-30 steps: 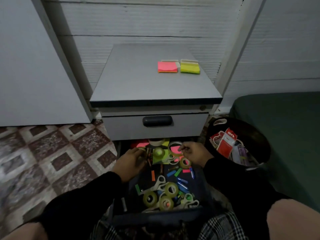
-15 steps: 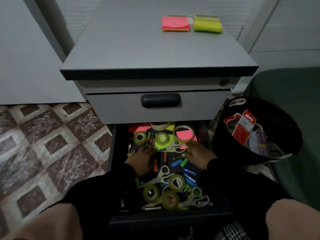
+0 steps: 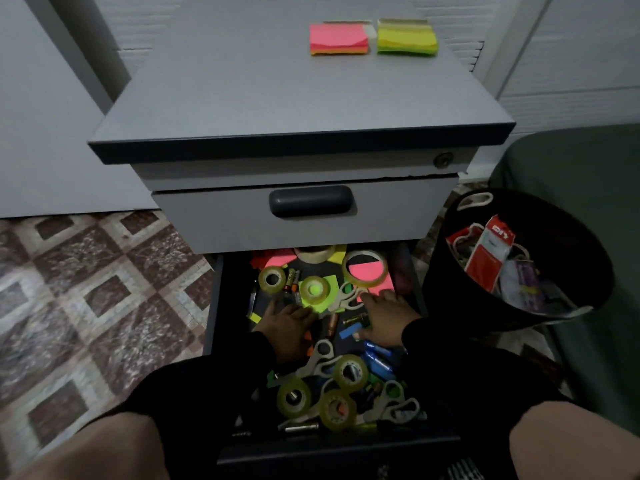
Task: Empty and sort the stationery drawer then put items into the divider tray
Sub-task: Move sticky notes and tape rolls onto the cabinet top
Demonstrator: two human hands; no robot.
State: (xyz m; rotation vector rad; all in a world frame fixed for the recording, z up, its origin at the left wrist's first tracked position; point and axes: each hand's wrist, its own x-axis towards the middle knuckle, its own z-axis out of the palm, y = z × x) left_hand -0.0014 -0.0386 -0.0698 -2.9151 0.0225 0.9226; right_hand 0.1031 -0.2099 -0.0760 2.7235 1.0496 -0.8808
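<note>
Both my hands lie palm-down in the open bottom drawer of the grey cabinet. My left hand rests flat with fingers spread over the clutter, its fingertips just short of the green sticky note at its 12 o'clock; it is released, grasping nothing that I can see. My right hand is also spread and flat, fingertips touching the pink sticky note at its 12 o'clock, with nothing clasped.

Between the hands lie a copper-coloured battery and a blue strip. At 12 o'clock from my left hand a small tape roll sits on the green sticky note, and another tape roll lies at 11 o'clock. A large clear tape ring rests on pink paper at 12 o'clock from my right hand, with white scissors just beside it.

Toward 6 o'clock, near my knees, three more tape rolls cluster with scissors handles and blue markers.

On the cabinet top, far at 12 o'clock, a pink note pad and a yellow-green note pad sit side by side. A black bucket holding packaging stands at 3 o'clock of the drawer, on the floor.
</note>
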